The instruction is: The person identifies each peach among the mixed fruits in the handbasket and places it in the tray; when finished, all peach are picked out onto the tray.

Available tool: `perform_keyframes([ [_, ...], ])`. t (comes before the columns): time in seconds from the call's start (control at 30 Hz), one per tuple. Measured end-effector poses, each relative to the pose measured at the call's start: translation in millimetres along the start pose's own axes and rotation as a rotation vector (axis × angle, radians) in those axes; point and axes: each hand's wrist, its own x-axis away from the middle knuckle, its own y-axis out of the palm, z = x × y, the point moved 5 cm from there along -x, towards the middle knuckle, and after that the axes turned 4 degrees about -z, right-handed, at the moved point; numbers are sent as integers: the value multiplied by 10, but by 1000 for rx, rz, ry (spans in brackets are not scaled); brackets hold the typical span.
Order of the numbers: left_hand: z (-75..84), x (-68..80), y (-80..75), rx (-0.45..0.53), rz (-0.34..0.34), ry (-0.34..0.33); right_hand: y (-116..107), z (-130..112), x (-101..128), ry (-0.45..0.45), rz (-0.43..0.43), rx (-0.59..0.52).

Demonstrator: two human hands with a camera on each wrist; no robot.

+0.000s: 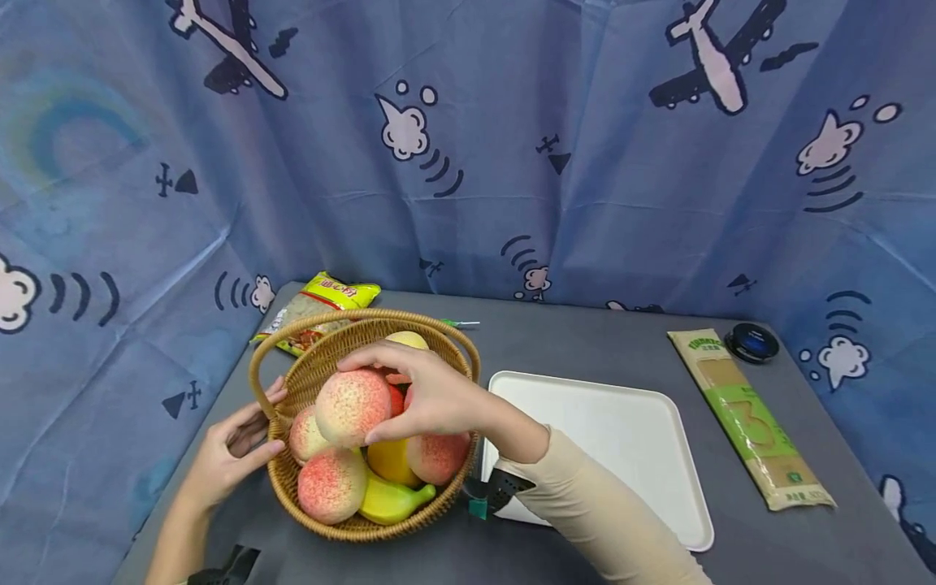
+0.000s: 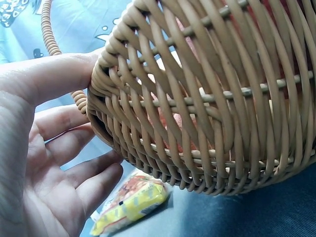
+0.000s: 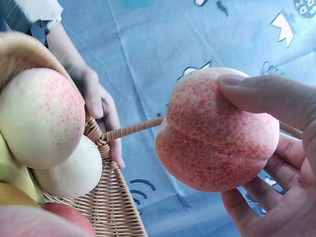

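Peach [image 1: 353, 408], cream with red speckling, sits in my right hand [image 1: 431, 398], held over the open mouth of the wicker basket [image 1: 366, 532]. I pinch it with my thumb pressed to one side and my fingers round the other, and a clear gap shows between it and the basket in the right wrist view.

My left hand [image 1: 237, 447] holds the basket's left rim where the arched handle [image 1: 256, 366] joins it, thumb and fingers curved about that joint.

Inside the basket, below the fruit I hold, I see a red-speckled peach [image 1: 331, 486] at the near left, another peach [image 1: 439, 457] at the right, a yellow banana [image 1: 395, 500] near the front, and an orange-yellow fruit [image 1: 391, 461] in the middle.

Behind the basket and to its left lies a yellow snack bag [image 1: 322, 309]. Just to the basket's right is a white tray [image 1: 607, 439]. Well to the basket's right, past that tray, lie a green-and-tan packet [image 1: 749, 418] and a round dark tin [image 1: 751, 343]. Blue printed cloth [image 1: 468, 219] hangs behind the basket.
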Motion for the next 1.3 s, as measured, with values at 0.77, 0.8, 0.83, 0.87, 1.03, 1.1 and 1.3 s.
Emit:
perform_keyframes([
  [0.77,19,3,-16,23,4,6,-767,461,1528,83,452,94],
  [0.8,17,3,-14,26,3,11,-786,555,1568,112,474,109],
  [0.83,19,6,-15,28,3,18,-802,656,1597,144,492,119],
  [0.87,19,9,-16,26,5,19,-814,759,1621,179,508,130],
  [1.03,32,15,-19,34,10,22,-808,1299,1713,367,521,150],
  [1.1,39,9,-16,38,9,15,-793,1472,1739,416,515,134],
  [1.3,57,-11,2,40,5,4,-778,1733,1757,454,504,125],
])
